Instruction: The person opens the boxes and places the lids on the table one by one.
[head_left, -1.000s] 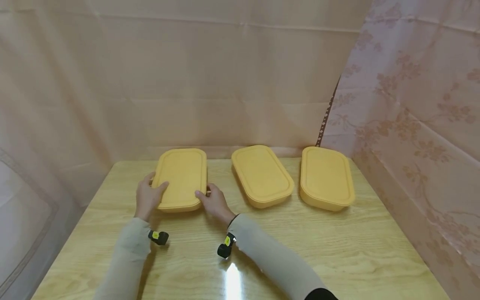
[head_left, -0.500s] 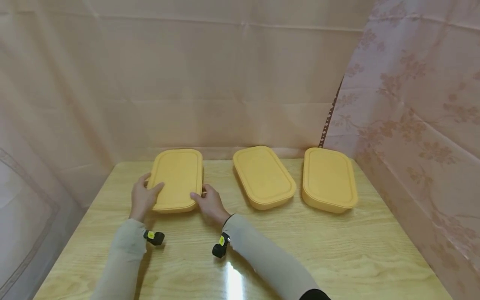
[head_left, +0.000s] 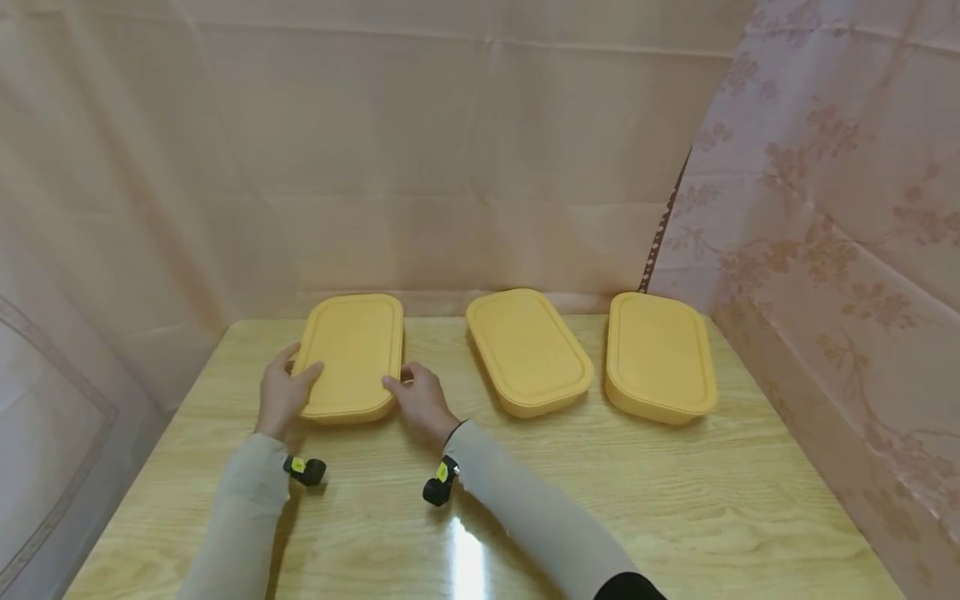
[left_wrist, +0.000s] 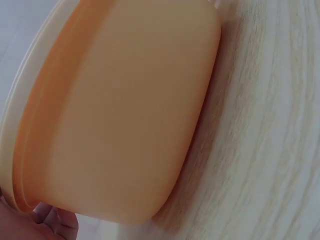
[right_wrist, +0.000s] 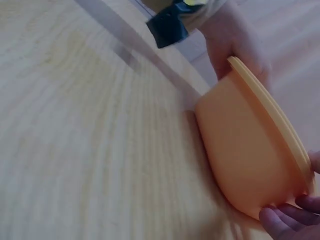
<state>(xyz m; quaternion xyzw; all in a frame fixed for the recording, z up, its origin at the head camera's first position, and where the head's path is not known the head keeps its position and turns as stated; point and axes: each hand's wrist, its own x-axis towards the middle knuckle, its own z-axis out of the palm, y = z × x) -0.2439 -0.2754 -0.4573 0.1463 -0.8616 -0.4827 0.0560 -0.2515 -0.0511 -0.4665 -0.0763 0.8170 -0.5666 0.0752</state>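
Three yellow lidded food containers stand in a row along the back of the table. Both hands hold the left container point(head_left: 351, 354) by its sides near the front. My left hand point(head_left: 282, 396) grips its left side, thumb over the lid and fingers below the rim. On the opposite side, my right hand point(head_left: 422, 402) pinches the edge, its thumb on the lid. The fingers point(right_wrist: 285, 220) show against the container's side wall in the right wrist view. The left wrist view shows the container's front wall point(left_wrist: 125, 115) close over the wood, the lid rim overhanging it.
The middle container point(head_left: 528, 352) lies slanted to the right of my right hand. Beyond it, the right container point(head_left: 660, 354) sits near the table's right edge. A beige cloth point(head_left: 450, 167) hangs behind the wood-grain table point(head_left: 600, 483), and a floral cloth point(head_left: 847, 275) at the right.
Both hands have shifted the left container slightly to the left, widening the gap to the middle one. The grip is unchanged, and the other two containers stay in place.
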